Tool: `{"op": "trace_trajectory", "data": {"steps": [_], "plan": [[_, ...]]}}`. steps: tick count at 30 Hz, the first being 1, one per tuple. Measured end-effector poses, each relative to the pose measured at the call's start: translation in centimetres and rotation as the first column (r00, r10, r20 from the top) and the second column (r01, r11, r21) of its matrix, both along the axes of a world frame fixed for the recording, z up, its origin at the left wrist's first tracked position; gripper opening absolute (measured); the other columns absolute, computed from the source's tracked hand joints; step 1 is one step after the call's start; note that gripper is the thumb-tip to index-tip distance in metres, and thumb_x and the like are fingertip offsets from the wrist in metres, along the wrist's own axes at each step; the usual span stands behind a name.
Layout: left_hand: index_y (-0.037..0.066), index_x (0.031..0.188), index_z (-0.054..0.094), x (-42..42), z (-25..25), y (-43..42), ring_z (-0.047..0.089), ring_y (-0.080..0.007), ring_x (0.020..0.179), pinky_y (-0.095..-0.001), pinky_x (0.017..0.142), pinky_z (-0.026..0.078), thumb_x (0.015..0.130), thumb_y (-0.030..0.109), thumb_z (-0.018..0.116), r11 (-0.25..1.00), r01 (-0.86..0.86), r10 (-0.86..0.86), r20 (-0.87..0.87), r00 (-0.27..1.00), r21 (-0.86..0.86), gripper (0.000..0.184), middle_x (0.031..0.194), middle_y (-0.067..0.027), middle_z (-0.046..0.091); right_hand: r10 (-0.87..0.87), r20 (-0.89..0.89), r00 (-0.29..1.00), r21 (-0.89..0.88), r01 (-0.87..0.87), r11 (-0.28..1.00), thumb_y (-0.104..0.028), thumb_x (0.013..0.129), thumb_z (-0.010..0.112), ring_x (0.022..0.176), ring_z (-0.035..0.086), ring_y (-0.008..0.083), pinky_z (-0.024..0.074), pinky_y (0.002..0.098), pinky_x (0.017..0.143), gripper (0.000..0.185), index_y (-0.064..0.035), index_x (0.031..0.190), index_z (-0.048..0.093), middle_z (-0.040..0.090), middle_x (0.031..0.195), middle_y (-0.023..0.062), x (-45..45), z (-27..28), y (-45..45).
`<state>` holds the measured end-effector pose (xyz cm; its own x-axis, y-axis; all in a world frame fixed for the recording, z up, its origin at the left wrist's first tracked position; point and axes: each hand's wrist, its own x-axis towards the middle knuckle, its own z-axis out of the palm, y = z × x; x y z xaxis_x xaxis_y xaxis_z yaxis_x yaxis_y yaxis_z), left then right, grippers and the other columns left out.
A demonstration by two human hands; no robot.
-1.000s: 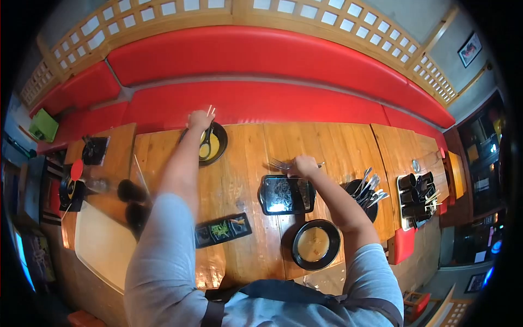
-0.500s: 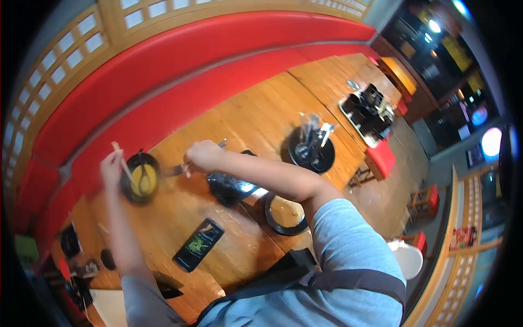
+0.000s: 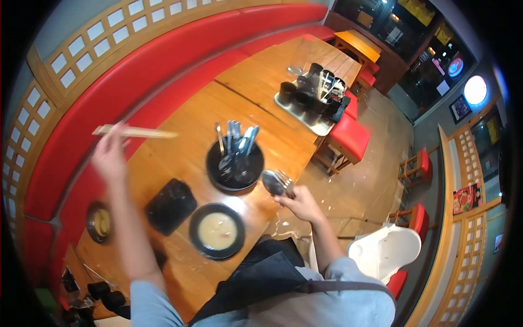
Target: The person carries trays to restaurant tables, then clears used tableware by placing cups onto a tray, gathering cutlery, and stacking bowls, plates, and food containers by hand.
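A pair of wooden chopsticks (image 3: 155, 133) is held in my closed left hand (image 3: 110, 158), raised over the table's far left edge by the red bench. My right hand (image 3: 302, 204) grips a spoon (image 3: 271, 182) and a fork (image 3: 285, 181) together, heads up, beyond the table's right edge. Nearest to it on the table is a black bowl (image 3: 255, 175) of upright spoons and other cutlery (image 3: 234, 139). Closer to me sits a black bowl (image 3: 217, 254) with pale liquid. Left of that lies a shiny black dish (image 3: 171, 206). A dark bowl (image 3: 93, 210) with yellow contents stands left of my left forearm.
A white tray (image 3: 321, 129) of black cups and utensils stands farther along the wooden table (image 3: 185, 131). Red stools (image 3: 348, 139) and a white baby-seat-like item (image 3: 387, 248) are to the right. The red bench (image 3: 136, 71) runs along the left.
My left hand has lifted the chopsticks out of the bowl with yellow contents. My right hand has moved right, carrying the spoon and fork past the cutlery bowl. The view has turned right.
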<state>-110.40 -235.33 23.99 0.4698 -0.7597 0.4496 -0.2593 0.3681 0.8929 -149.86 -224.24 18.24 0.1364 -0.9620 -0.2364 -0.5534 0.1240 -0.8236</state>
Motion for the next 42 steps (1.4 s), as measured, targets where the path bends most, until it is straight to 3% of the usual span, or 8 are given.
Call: {"op": "trace_trajectory", "data": {"steps": [6, 14, 24, 26, 30, 35, 38, 42], "plan": [[0.0, 0.093, 0.066, -31.5, 0.7, -15.1, 0.056, -0.0071, 0.067, -0.0205, 0.06, 0.045, 0.083, 0.018, 0.061, 0.816, 0.568, -0.572, -0.001, 0.821, -0.108, 0.021, 0.083, -0.0042, 0.065, -0.283, 0.37, 0.885, 0.04, 0.289, 0.957, -0.018, 0.081, 0.064, 0.057, 0.049, 0.0051, 0.0405, 0.0226, 0.053, 0.02, 0.0006, 0.077, 0.059, 0.054, 0.063, -0.002, -15.0, -5.4, 1.3], [0.008, 0.078, 0.068, -50.5, -2.0, -23.8, 0.059, -0.0224, 0.058, -0.0314, 0.055, 0.045, 0.076, 0.029, 0.063, 0.759, 0.632, -0.425, 0.616, 0.663, -0.156, 0.021, 0.066, -0.0107, 0.062, -0.593, 0.321, 0.739, 0.055, 0.61, 0.79, -0.018, 0.081, 0.061, 0.044, 0.038, 0.0022, 0.0271, 0.0179, 0.041, 0.02, 0.0005, 0.074, 0.06, 0.058, 0.063, 0.0016, -24.0, -5.7, 3.7], [0.008, 0.088, 0.066, -51.8, -4.7, -26.5, 0.062, -0.0281, 0.073, -0.0368, 0.068, 0.048, 0.055, 0.036, 0.079, 0.831, 0.352, -0.522, 0.823, 0.223, 0.432, 0.045, 0.08, -0.0146, 0.064, -0.503, 0.091, 0.859, 0.214, 0.477, 0.853, -0.02, 0.082, 0.061, 0.06, 0.054, 0.0131, 0.0423, 0.027, 0.055, 0.026, 0.0025, 0.093, 0.059, 0.061, 0.073, 0.0074, -25.5, -7.6, 2.6], [0.006, 0.1, 0.063, -47.4, -1.5, -25.6, 0.062, -0.028, 0.077, -0.0346, 0.07, 0.049, 0.058, 0.034, 0.078, 0.84, 0.42, -0.495, 0.801, 0.337, 0.343, 0.053, 0.088, -0.0159, 0.064, -0.323, -0.203, 0.925, -0.023, 0.325, 0.945, -0.021, 0.083, 0.056, 0.068, 0.059, 0.0293, 0.0448, 0.0367, 0.062, 0.025, 0.0009, 0.096, 0.054, 0.061, 0.078, 0.0191, -24.3, -8.7, 0.6], [0.002, 0.11, 0.057, -35.0, 4.9, -18.3, 0.063, -0.0219, 0.087, -0.0311, 0.076, 0.05, 0.069, 0.029, 0.073, 0.888, 0.359, -0.442, 0.745, 0.5, 0.286, 0.052, 0.099, -0.0124, 0.064, 0.099, -0.174, 0.98, -0.086, -0.115, 0.99, -0.013, 0.085, 0.05, 0.082, 0.055, 0.039, 0.0425, 0.0427, 0.069, 0.019, -0.0035, 0.101, 0.051, 0.058, 0.085, 0.0214, -16.8, -6.2, -6.9], [-0.001, 0.108, 0.058, -21.3, 4.7, -5.3, 0.061, -0.0156, 0.089, -0.0271, 0.078, 0.049, 0.076, 0.019, 0.068, 0.906, 0.132, -0.335, 0.488, 0.806, 0.403, 0.038, 0.097, -0.0118, 0.063, 0.595, -0.497, 0.632, -0.461, -0.773, 0.436, -0.01, 0.077, 0.047, 0.081, 0.057, 0.0294, 0.0423, 0.0408, 0.066, 0.01, -0.0076, 0.085, 0.053, 0.059, 0.083, 0.0116, -4.1, -5.0, -17.4], [-0.003, 0.108, 0.057, -14.2, 1.7, 4.2, 0.059, -0.014, 0.091, -0.0258, 0.08, 0.047, 0.08, 0.016, 0.064, 0.922, -0.047, -0.077, 0.301, 0.95, 0.385, 0.034, 0.097, -0.0099, 0.062, 0.595, -0.671, 0.443, -0.546, -0.838, 0.008, -0.01, 0.075, 0.047, 0.087, 0.055, 0.0184, 0.0354, 0.0358, 0.076, 0.015, -0.0133, 0.084, 0.059, 0.058, 0.081, 0.0024, 2.1, -7.9, -21.7], [-0.001, 0.106, 0.058, -8.0, -2.3, 19.2, 0.059, -0.0108, 0.082, -0.0223, 0.073, 0.046, 0.08, 0.018, 0.064, 0.797, -0.437, 0.415, 0.148, 0.898, 0.418, 0.032, 0.092, -0.0073, 0.062, 0.643, -0.727, 0.242, -0.472, -0.856, -0.212, -0.013, 0.075, 0.05, 0.088, 0.051, 0.017, 0.0342, 0.0346, 0.078, 0.011, -0.0131, 0.081, 0.059, 0.056, 0.079, 0.0004, 5.4, -8.9, -23.7]]}}
